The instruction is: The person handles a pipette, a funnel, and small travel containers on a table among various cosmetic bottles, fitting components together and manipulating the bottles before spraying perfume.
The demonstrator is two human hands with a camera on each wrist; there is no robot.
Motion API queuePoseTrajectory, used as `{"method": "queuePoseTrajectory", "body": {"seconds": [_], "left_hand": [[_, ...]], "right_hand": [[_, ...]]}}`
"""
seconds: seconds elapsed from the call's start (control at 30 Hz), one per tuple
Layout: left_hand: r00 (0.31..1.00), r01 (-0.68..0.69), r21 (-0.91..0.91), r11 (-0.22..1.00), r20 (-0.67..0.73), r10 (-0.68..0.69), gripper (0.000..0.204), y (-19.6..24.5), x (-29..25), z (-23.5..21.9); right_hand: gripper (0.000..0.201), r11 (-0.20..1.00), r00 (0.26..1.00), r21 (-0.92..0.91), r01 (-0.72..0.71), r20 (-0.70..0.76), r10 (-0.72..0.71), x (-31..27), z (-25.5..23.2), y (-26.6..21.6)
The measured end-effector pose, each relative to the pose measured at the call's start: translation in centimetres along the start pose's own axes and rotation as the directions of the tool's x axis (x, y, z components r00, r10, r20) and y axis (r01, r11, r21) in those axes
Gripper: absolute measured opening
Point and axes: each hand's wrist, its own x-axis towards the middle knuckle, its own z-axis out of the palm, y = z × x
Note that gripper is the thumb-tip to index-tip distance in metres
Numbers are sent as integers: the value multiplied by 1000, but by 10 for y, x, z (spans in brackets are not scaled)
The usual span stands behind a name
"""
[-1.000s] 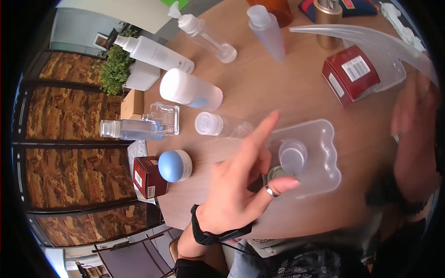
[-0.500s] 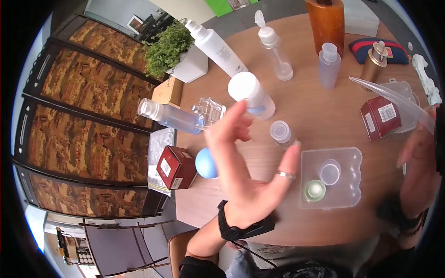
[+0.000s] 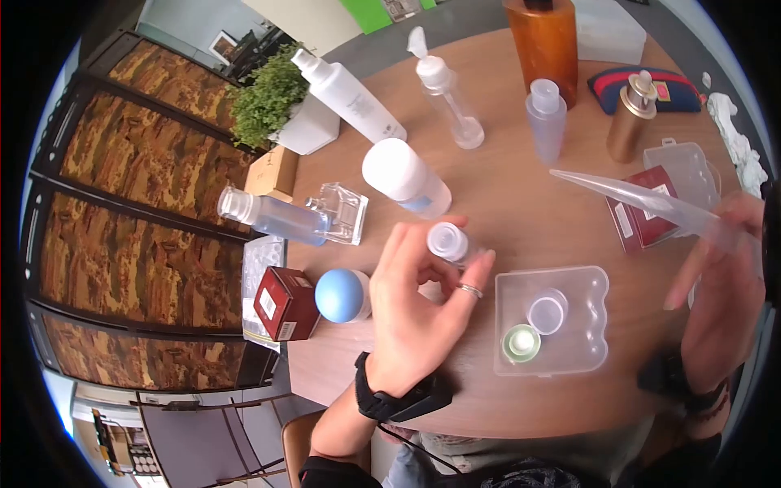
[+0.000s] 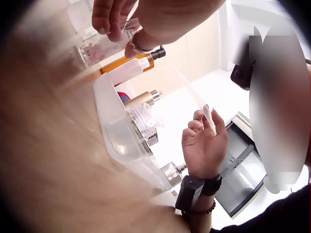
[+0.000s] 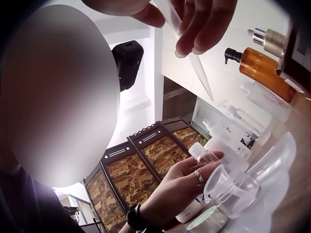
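My left hand (image 3: 415,317) has its thumb and fingers round a small clear bottle (image 3: 447,242) with a whitish top, left of a clear plastic tray (image 3: 586,358). The right wrist view shows this hand (image 5: 177,189) from the side, the bottle (image 5: 203,154) between thumb and fingers. At the right edge, my right hand (image 3: 720,260) pinches a long, translucent tapered tube (image 3: 630,193), like a plastic dropper, its thin tip pointing left over the table. In the tray sit a clear round cup (image 3: 547,311) and a small green-rimmed pot (image 3: 521,343).
Beyond the left hand stand a white-capped bottle (image 3: 411,180), a clear pump bottle (image 3: 451,106) and a lavender bottle (image 3: 547,126). Nearer lie a blue-domed jar (image 3: 340,296) and a dark red box (image 3: 286,302). Another red box (image 3: 639,224) is under the tube.
My left hand has come down from open in the air and taken hold of the small clear bottle. The right hand keeps the tube, now slightly lower. The head view has shifted.
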Motion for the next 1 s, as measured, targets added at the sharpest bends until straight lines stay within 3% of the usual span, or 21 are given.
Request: {"method": "queuePoseTrajectory", "body": {"seconds": [0.03,0.1,0.17,0.27,0.33,0.37,0.47,0.5,0.57,0.6,0.83,0.9,0.97,1.0], "left_hand": [[1000,18,-2,1000,3,-18,36,2,1,0],[1000,17,43,999,16,-18,36,4,2,-1],[1000,27,-6,1000,1,-27,36,1,1,-1],[999,33,19,999,4,-33,37,3,2,-2],[999,42,57,997,12,-42,38,6,2,-2],[999,41,65,997,10,-42,38,7,1,-2],[997,65,25,998,-30,-64,37,6,1,1],[998,62,13,998,-24,-62,37,5,-1,5],[998,-55,220,974,9,54,38,11,1,-5],[999,-44,207,977,2,45,39,9,2,-5],[998,-39,165,985,-34,46,36,3,1,-1],[998,25,96,995,-60,-19,35,2,0,1],[997,44,76,996,-73,-38,33,1,2,1],[997,35,106,994,-73,-27,33,0,2,-1]], "right_hand": [[43,1000,1000,-11,-2,-2,2,-2,-2,5],[40,991,990,130,-35,144,16,2,-8,9],[34,984,962,156,84,244,-121,7,-12,7],[31,991,967,35,129,217,-134,9,-10,-6],[28,938,947,-287,193,305,-101,10,-14,-15],[28,931,950,-308,193,297,-99,10,-16,-15],[29,890,918,-244,384,206,-340,8,-27,-7],[29,885,917,-257,388,207,-342,13,-36,-7],[30,834,850,-161,527,85,-520,20,-42,1],[31,745,827,-401,533,59,-559,21,-43,-3],[28,695,883,-559,452,172,-436,22,-27,-8],[22,679,799,-442,586,175,-576,24,-33,-8],[23,699,793,-400,593,140,-593,27,-26,-8],[26,698,829,-457,551,205,-521,28,-24,-10]]}}
